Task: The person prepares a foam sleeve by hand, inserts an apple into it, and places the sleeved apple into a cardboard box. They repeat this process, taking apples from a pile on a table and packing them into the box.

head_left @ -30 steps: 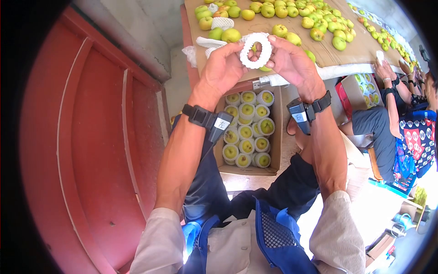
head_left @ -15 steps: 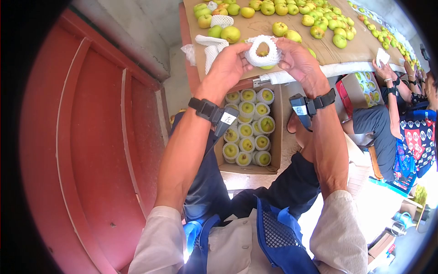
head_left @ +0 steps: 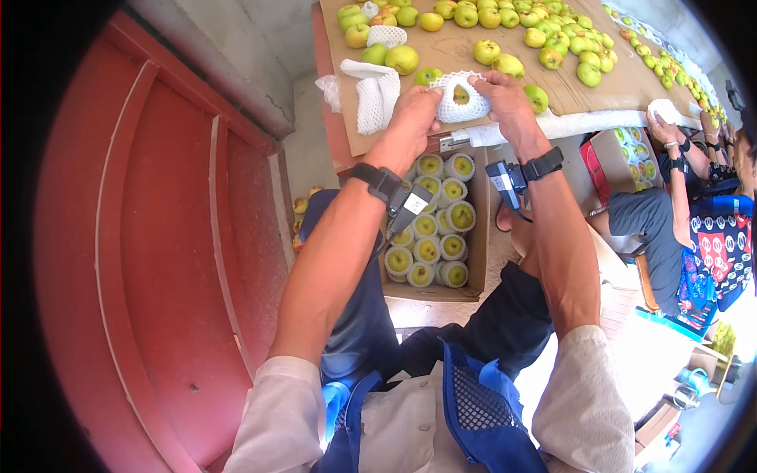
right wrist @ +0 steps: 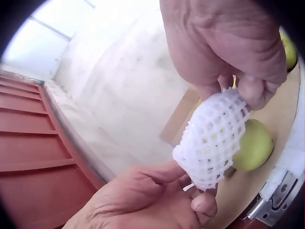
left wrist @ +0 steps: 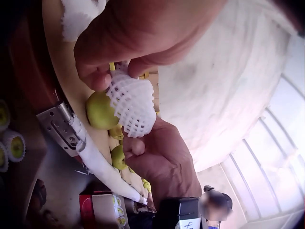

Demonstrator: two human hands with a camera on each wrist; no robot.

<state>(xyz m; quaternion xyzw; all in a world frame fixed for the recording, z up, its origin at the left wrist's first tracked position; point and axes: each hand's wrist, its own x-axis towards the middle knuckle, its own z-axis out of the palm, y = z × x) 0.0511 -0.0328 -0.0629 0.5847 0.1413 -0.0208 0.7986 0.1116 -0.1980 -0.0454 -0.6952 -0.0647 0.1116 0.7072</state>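
Observation:
A white foam net sleeve [head_left: 465,108] is stretched between my two hands over the table's near edge. My left hand [head_left: 413,117] pinches one side of it between thumb and fingers. With thumb and curled fingers, my right hand [head_left: 509,98] grips the opposite side. Greenish brown shows through the sleeve's opening in the head view; I cannot tell whether an apple is inside. In the right wrist view the diamond mesh [right wrist: 209,138] bulges between both hands, a green apple [right wrist: 256,147] just beyond it. Another apple [head_left: 536,98] lies beside my right hand.
Loose apples [head_left: 552,35] cover the cardboard-topped table [head_left: 441,51]. Spare foam sleeves [head_left: 369,102] lie left of my hands. Below the table edge stands a carton [head_left: 441,294] of sleeved apples. A red door [head_left: 158,260] is at left; another person [head_left: 714,236] sits at right.
The sleeve has gone from an upright open ring to a wider, flatter pouch and moved slightly right and down. My hands have turned knuckles-up along its sides.

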